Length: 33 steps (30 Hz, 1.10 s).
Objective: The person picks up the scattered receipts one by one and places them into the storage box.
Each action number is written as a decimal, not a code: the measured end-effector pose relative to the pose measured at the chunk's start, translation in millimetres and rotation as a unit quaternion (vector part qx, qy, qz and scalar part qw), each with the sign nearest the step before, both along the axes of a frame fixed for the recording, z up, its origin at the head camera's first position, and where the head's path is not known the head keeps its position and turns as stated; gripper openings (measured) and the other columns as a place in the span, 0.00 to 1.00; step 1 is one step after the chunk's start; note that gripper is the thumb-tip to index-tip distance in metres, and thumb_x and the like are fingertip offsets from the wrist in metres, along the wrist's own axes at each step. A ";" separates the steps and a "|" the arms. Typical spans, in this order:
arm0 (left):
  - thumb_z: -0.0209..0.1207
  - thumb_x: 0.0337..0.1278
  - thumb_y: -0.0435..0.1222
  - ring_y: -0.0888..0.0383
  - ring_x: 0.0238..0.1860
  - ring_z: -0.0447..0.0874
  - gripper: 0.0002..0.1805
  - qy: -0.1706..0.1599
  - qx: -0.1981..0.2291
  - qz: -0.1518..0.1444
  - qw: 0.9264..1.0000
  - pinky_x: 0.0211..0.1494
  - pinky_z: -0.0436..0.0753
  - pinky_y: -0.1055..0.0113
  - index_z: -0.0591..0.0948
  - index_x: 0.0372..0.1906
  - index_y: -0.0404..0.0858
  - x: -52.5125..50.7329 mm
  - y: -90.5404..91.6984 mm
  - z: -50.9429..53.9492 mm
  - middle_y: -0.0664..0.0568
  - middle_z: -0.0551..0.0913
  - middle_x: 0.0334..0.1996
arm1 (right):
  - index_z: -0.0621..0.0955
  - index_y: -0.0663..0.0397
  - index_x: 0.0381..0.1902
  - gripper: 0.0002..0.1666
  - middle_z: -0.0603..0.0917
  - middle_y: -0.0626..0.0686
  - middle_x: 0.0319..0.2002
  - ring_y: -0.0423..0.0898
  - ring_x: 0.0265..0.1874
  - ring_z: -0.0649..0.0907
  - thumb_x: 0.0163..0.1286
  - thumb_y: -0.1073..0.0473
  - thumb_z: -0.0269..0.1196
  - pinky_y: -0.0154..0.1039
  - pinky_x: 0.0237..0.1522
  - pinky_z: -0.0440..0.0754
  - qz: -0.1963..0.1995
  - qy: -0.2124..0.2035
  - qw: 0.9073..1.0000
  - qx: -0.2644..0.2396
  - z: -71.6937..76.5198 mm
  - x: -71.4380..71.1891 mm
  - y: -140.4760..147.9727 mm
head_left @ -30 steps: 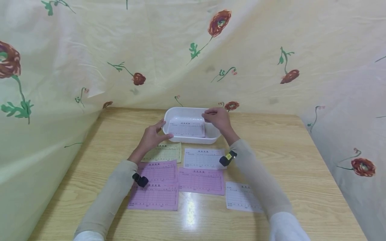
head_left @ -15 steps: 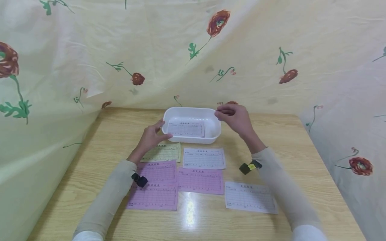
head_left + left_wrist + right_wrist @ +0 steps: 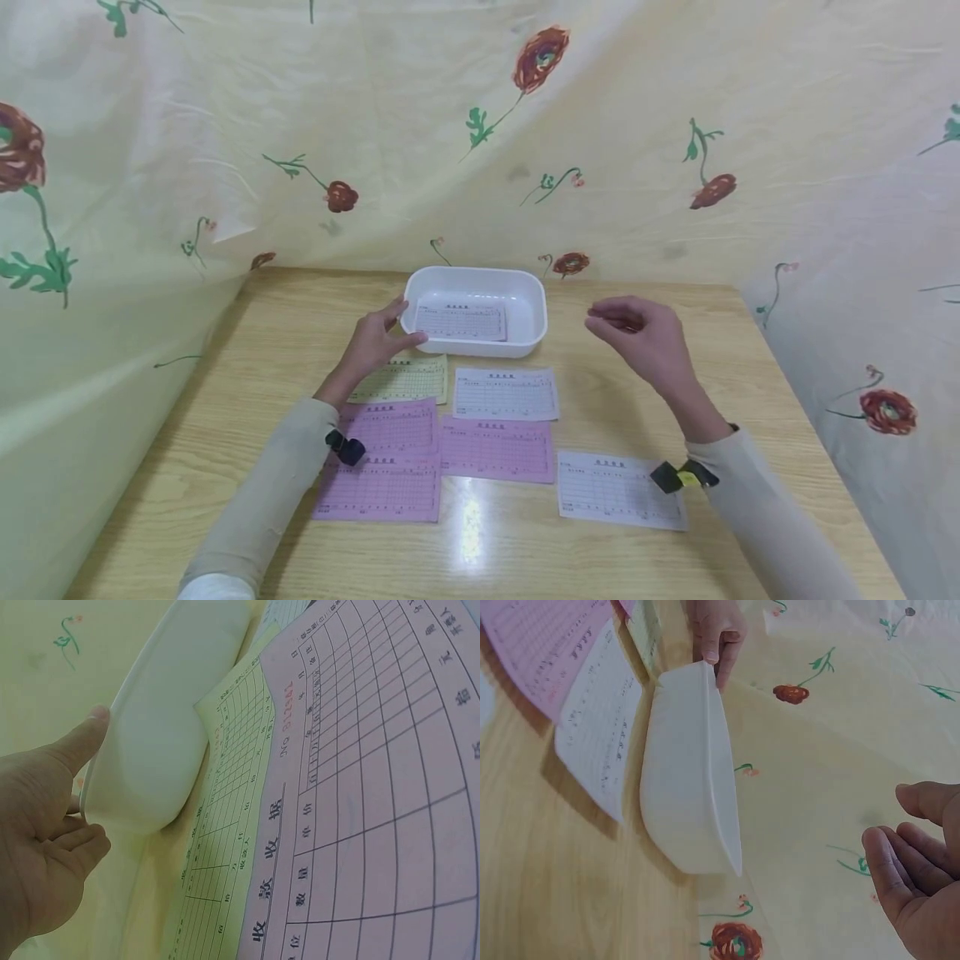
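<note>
White tray (image 3: 530, 321) sits on the counter (image 3: 300, 333) near its back edge, a white printed slip (image 3: 461, 321) lying inside, toward the left. My left hand (image 3: 372, 340) grips the tray's left end, thumb and fingers at the rim. My right hand (image 3: 645, 337) hangs in the air right of the tray, well apart, fingers released and loosely bent. Just in front of the tray: yellow slip (image 3: 414, 383), partly hidden by my left hand, and second white slip (image 3: 506, 394) to its right. Nearer me, three pink slips (image 3: 498, 450); third white slip (image 3: 618, 492) by my right wrist camera (image 3: 684, 477). Flowered cloth (image 3: 420, 108) behind.
</note>
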State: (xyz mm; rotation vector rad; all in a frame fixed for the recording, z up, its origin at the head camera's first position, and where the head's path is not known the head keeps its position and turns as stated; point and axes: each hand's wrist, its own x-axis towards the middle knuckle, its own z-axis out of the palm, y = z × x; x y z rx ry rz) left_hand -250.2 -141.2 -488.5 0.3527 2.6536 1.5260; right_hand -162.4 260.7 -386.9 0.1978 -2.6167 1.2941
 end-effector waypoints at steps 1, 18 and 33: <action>0.74 0.55 0.46 0.46 0.78 0.60 0.49 -0.001 0.000 0.000 1.000 0.76 0.71 0.59 0.63 0.76 0.32 0.0 0.1 0.3 0.44 0.56 0.80 | 0.87 0.54 0.53 0.23 0.90 0.55 0.48 0.35 0.39 0.86 0.69 0.45 0.70 0.23 0.39 0.86 -0.003 -0.001 1.000 0.000 -1.1 5.0 3.2; 0.74 0.55 0.48 0.47 0.78 0.59 0.51 -0.012 0.009 0.004 1.000 0.77 0.70 0.60 0.62 0.77 0.34 1.3 0.8 0.3 0.46 0.55 0.81 | 0.85 0.55 0.56 0.25 0.89 0.45 0.47 0.26 0.40 0.84 0.70 0.45 0.69 0.19 0.42 0.83 -0.078 -0.065 0.995 0.005 -44.2 78.4 55.4; 0.74 0.55 0.45 0.46 0.78 0.59 0.50 -0.008 0.007 0.003 1.000 0.77 0.70 0.59 0.62 0.77 0.32 1.7 1.3 1.6 0.43 0.55 0.80 | 0.82 0.61 0.60 0.32 0.90 0.45 0.48 0.22 0.41 0.83 0.69 0.44 0.69 0.20 0.41 0.84 -0.109 -0.131 0.985 -0.009 -83.5 117.2 87.6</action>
